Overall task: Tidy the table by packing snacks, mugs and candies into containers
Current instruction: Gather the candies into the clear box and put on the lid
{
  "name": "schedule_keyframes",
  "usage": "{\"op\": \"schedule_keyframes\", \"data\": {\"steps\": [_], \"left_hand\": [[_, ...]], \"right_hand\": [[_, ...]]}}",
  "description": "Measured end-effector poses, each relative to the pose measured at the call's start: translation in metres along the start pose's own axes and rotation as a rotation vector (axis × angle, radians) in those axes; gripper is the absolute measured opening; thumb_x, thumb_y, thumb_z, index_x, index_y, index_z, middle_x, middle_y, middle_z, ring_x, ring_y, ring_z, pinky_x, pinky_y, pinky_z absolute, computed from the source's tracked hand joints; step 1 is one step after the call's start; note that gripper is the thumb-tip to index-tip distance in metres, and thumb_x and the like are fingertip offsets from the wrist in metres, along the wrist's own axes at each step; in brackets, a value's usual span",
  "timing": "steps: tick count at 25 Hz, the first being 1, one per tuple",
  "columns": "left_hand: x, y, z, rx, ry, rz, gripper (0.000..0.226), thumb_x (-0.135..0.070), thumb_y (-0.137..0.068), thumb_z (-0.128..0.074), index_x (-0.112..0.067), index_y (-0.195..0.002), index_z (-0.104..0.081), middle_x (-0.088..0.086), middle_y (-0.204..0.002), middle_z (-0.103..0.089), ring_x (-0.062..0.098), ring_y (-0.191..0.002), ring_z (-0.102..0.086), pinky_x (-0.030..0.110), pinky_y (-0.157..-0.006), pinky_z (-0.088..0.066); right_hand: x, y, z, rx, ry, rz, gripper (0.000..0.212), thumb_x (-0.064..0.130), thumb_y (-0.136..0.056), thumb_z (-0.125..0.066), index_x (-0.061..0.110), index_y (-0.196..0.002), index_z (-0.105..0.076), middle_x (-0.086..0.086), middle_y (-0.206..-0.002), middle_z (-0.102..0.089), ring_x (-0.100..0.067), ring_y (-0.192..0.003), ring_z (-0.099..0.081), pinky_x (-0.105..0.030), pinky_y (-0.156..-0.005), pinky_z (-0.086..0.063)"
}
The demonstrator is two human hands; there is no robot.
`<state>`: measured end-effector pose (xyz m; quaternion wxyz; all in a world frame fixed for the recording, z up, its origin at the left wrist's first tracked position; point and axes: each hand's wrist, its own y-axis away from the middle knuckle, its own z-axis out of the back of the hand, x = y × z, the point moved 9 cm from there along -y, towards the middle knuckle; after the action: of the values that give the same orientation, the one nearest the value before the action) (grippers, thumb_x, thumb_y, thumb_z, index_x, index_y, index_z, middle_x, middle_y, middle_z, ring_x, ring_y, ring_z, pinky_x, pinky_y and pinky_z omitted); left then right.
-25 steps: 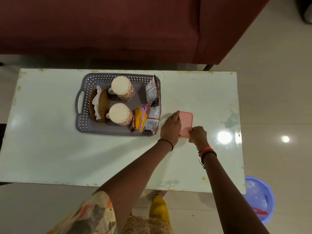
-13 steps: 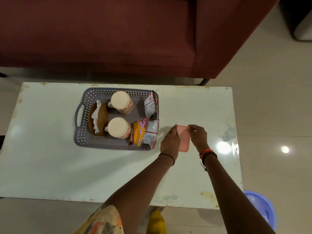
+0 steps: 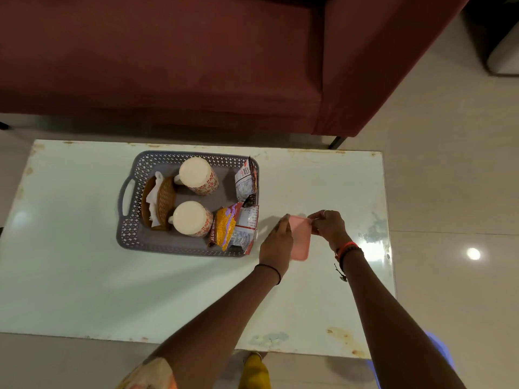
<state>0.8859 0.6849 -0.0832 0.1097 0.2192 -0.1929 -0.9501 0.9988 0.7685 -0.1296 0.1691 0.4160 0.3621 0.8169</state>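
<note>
A small pink lidded container (image 3: 301, 239) lies on the white table (image 3: 84, 276), right of the grey basket (image 3: 132, 234). My left hand (image 3: 276, 245) presses on its left side. My right hand (image 3: 327, 226) pinches the lid's far right corner. In the basket two upturned patterned mugs (image 3: 198, 175) (image 3: 192, 219) stand side by side. A brown woven holder with a white napkin (image 3: 158, 203) leans at their left. Snack packets fill the basket's right end: a silver one (image 3: 245, 182) at the back, a yellow one (image 3: 224, 231) in front.
A dark red sofa (image 3: 196, 60) runs along the table's far side, one thin leg (image 3: 337, 141) near the table's back right corner. A blue plastic tub (image 3: 441, 349) sits on the tiled floor below the table's front right corner.
My right hand has moved from the container's near right corner up to its far right corner. The left hand has stayed on the left side. The camera has tilted, shifting the scene down.
</note>
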Motion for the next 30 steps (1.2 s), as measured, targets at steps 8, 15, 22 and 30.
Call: {"op": "schedule_keyframes", "data": {"steps": [8,15,22,30], "left_hand": [[0.040,0.047,-0.021,-0.277,0.658,0.444,0.047,-0.008,-0.093,-0.052,-0.002,-0.136,-0.034,0.018,-0.141,-0.037,0.029,-0.131,-0.038,0.031,-0.105,-0.036],[0.057,0.043,-0.059,-0.197,1.195,0.773,0.004,0.000,-0.090,-0.054,0.001,-0.093,-0.053,0.029,-0.106,-0.065,0.027,-0.077,-0.061,0.042,-0.082,-0.053],[0.064,0.042,-0.070,-0.130,1.153,0.836,0.018,-0.005,-0.089,-0.056,0.009,-0.100,-0.061,0.027,-0.102,-0.067,0.023,-0.073,-0.061,0.028,-0.071,-0.052],[0.014,0.055,-0.095,0.154,1.835,1.030,0.031,-0.022,-0.096,-0.050,0.001,-0.117,-0.048,0.013,-0.093,-0.059,0.023,-0.083,-0.059,0.033,-0.079,-0.053]], "right_hand": [[-0.048,0.035,-0.008,0.061,-0.329,-0.119,0.003,0.005,-0.087,-0.063,0.008,-0.088,-0.062,-0.014,-0.091,-0.061,-0.023,-0.081,-0.058,-0.033,-0.076,-0.053],[-0.072,0.054,-0.020,0.044,-0.506,-0.160,0.019,-0.013,-0.083,-0.061,-0.010,-0.101,-0.058,-0.027,-0.099,-0.060,-0.033,-0.095,-0.060,-0.044,-0.093,-0.051],[-0.072,0.052,-0.020,0.009,-0.462,-0.173,0.012,-0.013,-0.081,-0.063,-0.002,-0.082,-0.058,-0.026,-0.095,-0.061,-0.031,-0.090,-0.060,-0.046,-0.090,-0.054],[-0.060,0.054,-0.015,0.018,-0.466,-0.132,0.030,-0.006,-0.084,-0.059,-0.002,-0.114,-0.058,-0.024,-0.105,-0.066,-0.034,-0.100,-0.065,-0.044,-0.092,-0.054]]}}
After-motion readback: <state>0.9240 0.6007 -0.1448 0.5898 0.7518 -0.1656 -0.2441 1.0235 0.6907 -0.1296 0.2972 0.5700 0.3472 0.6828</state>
